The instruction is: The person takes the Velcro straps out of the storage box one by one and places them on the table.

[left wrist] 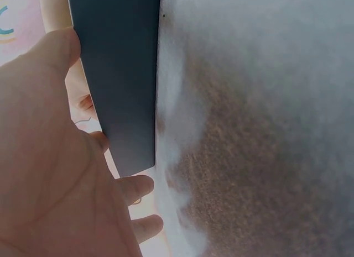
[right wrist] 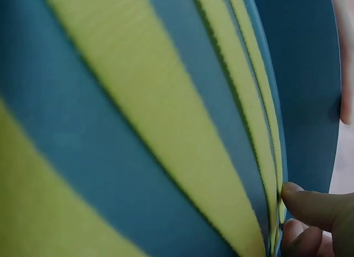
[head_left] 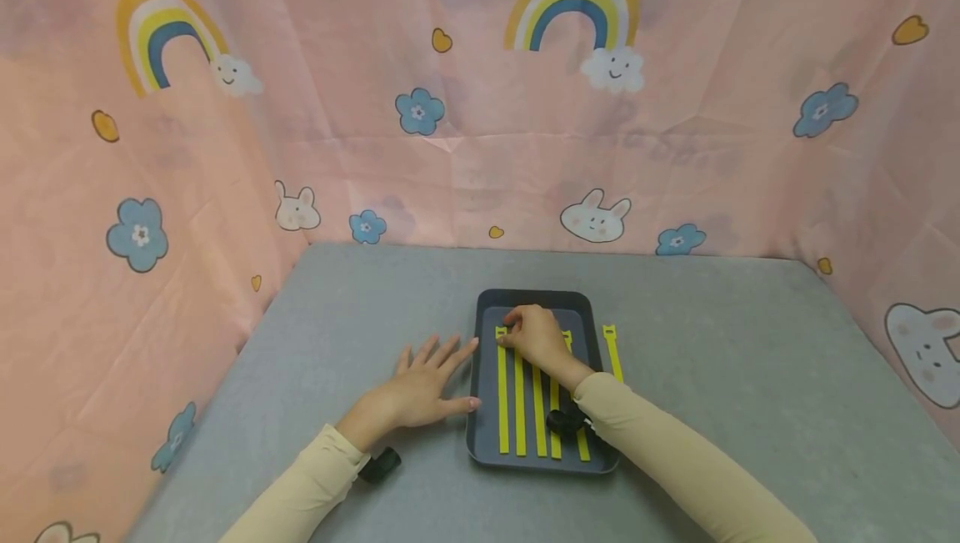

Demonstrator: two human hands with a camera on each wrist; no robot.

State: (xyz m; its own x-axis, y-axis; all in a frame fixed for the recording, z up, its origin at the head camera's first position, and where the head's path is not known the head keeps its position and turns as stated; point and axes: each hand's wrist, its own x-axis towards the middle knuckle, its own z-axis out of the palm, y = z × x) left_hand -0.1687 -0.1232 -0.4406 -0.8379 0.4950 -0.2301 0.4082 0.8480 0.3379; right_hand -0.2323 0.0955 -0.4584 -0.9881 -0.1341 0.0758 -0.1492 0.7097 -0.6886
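Note:
A dark grey tray (head_left: 485, 409) lies on the table, holding several yellow hook-and-loop cable ties side by side, each a flat strap with a slotted head at the far end. My right hand (head_left: 542, 343) reaches over the tray and pinches the leftmost cable tie (head_left: 503, 409) near its head, between thumb and curled fingers. In the right wrist view, the thumb (right wrist: 310, 206) presses against that strap's far end. With fingers spread, my left hand (head_left: 412, 394) lies along the tray's left side; its thumb tip meets the tray wall (left wrist: 119, 85) in the left wrist view.
Another yellow cable tie (head_left: 613, 353) lies on the grey table (head_left: 735, 376), just right of the tray. A pink printed curtain (head_left: 480, 159) hangs behind the table and along both sides. Black wrist cameras sit under both sleeves (head_left: 652, 418).

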